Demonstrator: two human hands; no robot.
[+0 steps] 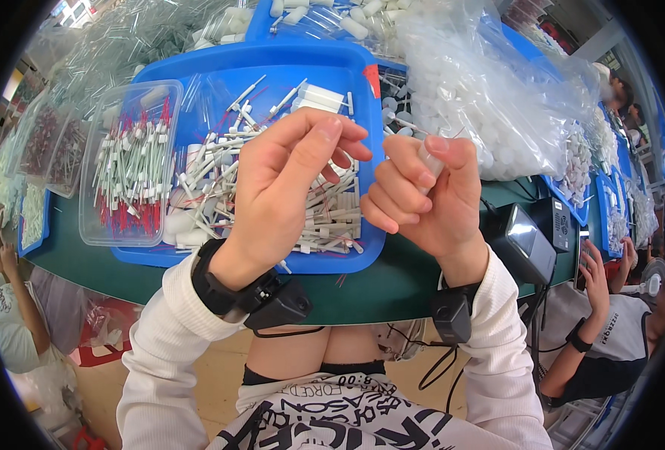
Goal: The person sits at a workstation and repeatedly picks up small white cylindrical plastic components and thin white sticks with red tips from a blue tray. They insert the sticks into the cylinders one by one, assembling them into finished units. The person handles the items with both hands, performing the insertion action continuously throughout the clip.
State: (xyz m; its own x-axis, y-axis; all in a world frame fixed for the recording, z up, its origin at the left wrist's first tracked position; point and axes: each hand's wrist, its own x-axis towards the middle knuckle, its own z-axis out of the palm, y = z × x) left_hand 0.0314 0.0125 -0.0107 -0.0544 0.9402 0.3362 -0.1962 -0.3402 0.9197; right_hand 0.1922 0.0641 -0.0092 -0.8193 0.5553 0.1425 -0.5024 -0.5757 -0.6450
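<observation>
My right hand is raised over the right edge of the blue tray, its fingers curled round a small whitish cylinder. The cylinder sits between thumb and forefinger, its lower part hidden. Close beside it, my left hand hovers above the tray with fingers stretched and loosely apart, and I see nothing in them. Below lie many thin white sticks with fine red wires, along with white cylinders. A clear plastic box of white and red wired pieces overlaps the tray's left side.
A big clear bag of white caps stands behind my right hand. Clear tubes are heaped at the back left. A black device with cables sits right on the green table. Other people work at both sides.
</observation>
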